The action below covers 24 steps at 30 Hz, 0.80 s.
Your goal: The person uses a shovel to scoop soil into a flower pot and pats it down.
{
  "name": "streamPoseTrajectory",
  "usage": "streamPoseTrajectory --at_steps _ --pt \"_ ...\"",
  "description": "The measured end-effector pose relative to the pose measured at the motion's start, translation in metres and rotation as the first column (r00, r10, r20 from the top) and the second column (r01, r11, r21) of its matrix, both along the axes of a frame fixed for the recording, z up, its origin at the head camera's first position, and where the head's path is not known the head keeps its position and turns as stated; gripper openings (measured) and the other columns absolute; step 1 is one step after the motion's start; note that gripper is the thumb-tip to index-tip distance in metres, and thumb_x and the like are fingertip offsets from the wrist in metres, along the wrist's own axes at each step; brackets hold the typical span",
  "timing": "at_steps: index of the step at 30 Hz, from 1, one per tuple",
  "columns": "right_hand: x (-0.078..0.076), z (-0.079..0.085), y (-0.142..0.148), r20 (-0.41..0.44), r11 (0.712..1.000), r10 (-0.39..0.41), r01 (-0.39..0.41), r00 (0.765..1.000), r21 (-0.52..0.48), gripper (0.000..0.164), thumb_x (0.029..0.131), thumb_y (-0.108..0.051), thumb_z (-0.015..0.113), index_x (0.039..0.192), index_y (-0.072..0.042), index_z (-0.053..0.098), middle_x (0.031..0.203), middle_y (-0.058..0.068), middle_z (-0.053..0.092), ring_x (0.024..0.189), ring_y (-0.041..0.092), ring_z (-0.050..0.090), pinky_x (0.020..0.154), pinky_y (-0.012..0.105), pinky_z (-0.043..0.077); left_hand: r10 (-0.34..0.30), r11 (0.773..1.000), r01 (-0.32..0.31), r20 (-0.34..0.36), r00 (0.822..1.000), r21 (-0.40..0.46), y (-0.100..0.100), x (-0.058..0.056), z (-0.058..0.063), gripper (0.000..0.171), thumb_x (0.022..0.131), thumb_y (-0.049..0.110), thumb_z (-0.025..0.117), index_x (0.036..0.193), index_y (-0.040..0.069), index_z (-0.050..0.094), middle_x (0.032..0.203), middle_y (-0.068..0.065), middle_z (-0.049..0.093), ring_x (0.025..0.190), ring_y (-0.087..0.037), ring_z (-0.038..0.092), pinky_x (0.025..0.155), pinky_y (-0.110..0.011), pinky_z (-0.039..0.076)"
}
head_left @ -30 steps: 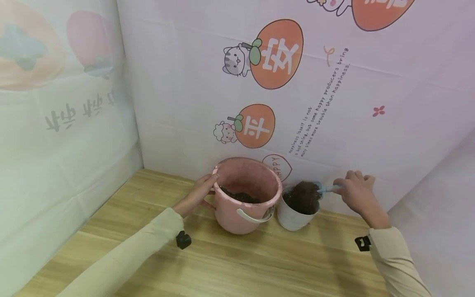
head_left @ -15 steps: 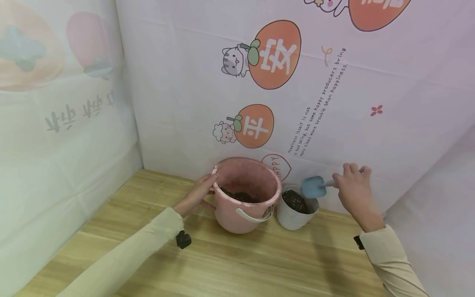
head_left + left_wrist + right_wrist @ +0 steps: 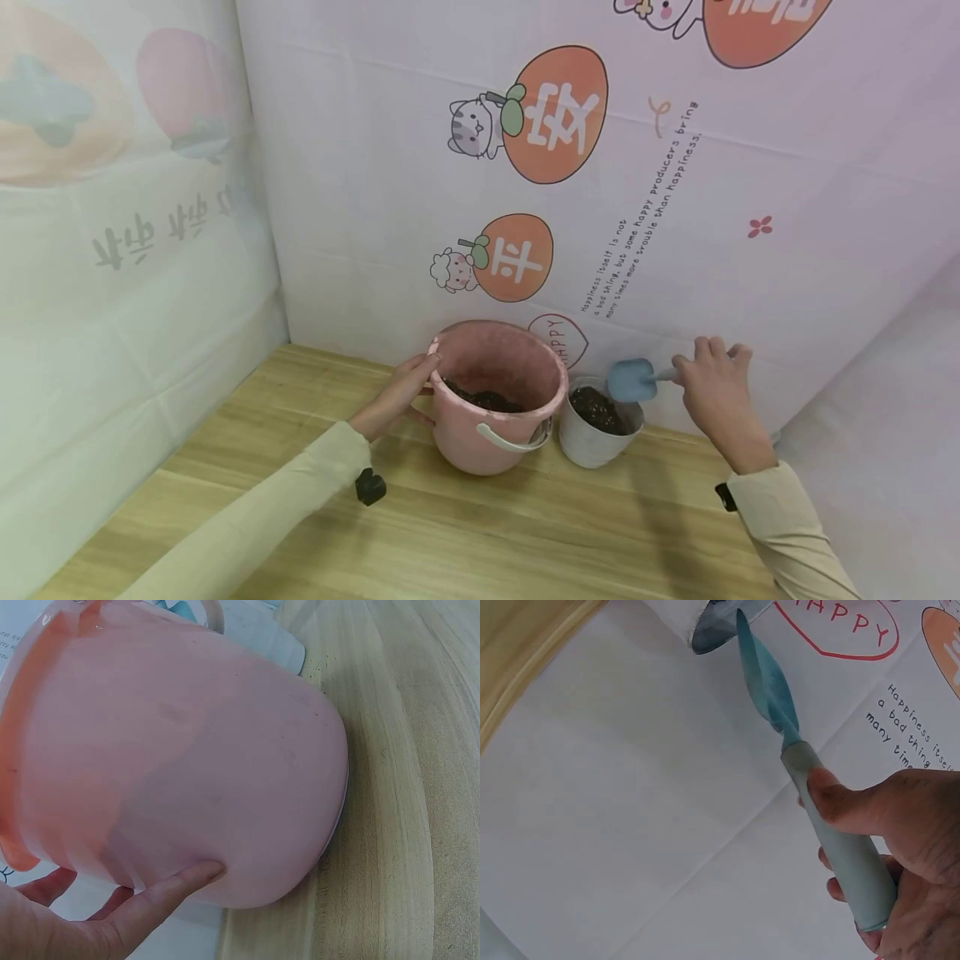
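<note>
Cloth (image 3: 165, 317) with pale fruit prints hangs well left of the pink bucket (image 3: 476, 446), which is the reference for all positions below. Left sleeve (image 3: 262, 508), beige, enters from in front and to the left of the bucket; black device (image 3: 371, 487) at its cuff. Left hand (image 3: 401, 392) grips the bucket's left side at the rim; the left wrist view shows one digit lying against the outer wall.

Bucket stands upright on the wood-grain surface (image 3: 420, 533), dark soil (image 3: 491, 402) inside, white bail handle (image 3: 513, 443) hanging at its front right. Heart print (image 3: 561, 340) reading "HAPPY" sits behind it, to the right.

White pot (image 3: 588, 446) stands upright just beside the bucket, on the right, holding dark, speckled potting mix (image 3: 592, 408). Blue trowel (image 3: 632, 381), farther right, has its blade at the pot's right rear rim; contact cannot be told. Right hand (image 3: 722, 400), farthest right of the bucket, grasps the trowel's grey-green grip (image 3: 847, 859), thumb pressed along it. Right sleeve (image 3: 791, 517) follows below.
</note>
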State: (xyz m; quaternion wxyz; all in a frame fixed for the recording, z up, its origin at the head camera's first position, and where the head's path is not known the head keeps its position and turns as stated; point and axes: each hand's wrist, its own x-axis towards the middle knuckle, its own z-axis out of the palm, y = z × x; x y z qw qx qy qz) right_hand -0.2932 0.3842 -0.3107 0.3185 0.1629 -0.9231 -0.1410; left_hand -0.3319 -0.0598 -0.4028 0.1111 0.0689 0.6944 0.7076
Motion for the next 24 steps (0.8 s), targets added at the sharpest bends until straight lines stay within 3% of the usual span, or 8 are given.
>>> streamPoseTrajectory --at_steps 7,19,24 --pt "-0.006 -0.004 -0.005 -0.12 0.986 0.157 -0.164 0.98 -0.045 0.017 0.083 0.001 0.082 0.097 0.002 0.073 0.083 0.024 0.051 0.08 0.041 0.042 0.076 0.068 0.037 0.005 1.0 -0.005 -0.004 1.0 0.012 0.0 0.001 -0.001 0.057 0.11 0.044 0.045 0.147 0.001 0.046 0.152 -0.028 0.041 0.139 -0.052 0.044 0.072 -0.059 0.067" --pt "-0.025 -0.006 -0.019 -0.313 0.946 0.293 -0.322 0.904 -0.044 0.018 0.086 -0.004 0.077 0.101 0.001 0.068 0.088 0.026 0.052 0.081 0.047 0.047 0.073 0.068 0.038 0.02 1.0 -0.02 -0.022 1.0 0.013 0.001 0.0 -0.001 0.052 0.109 0.043 0.045 0.134 -0.004 0.048 0.149 -0.028 0.045 0.135 -0.052 0.049 0.071 -0.06 0.066" --pt "-0.029 -0.004 -0.03 -0.34 0.935 0.302 -0.346 0.891 -0.077 0.019 0.086 -0.003 0.079 0.102 0.0 0.068 0.09 0.026 0.054 0.083 0.047 0.048 0.074 0.068 0.039 0.022 1.0 -0.022 -0.021 1.0 0.007 0.001 0.0 0.0 0.053 0.11 0.042 0.045 0.137 -0.003 0.049 0.153 -0.026 0.043 0.134 -0.051 0.05 0.07 -0.059 0.066"
